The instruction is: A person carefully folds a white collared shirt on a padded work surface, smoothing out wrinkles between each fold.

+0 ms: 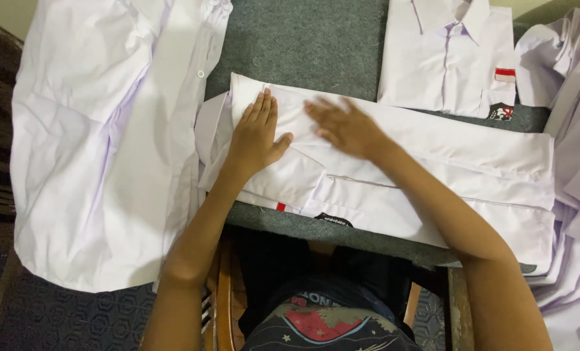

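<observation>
The white school shirt, folded into a long band, lies across the near edge of the grey felt-covered table, directly in front of you. Your left hand presses flat on its left end, fingers spread and open. Your right hand, blurred, rests open-palmed just beside it on the cloth. An unfolded white shirt drapes over the table's left edge; a neatly folded shirt sits at the far edge, with a pile of white shirts on the right.
</observation>
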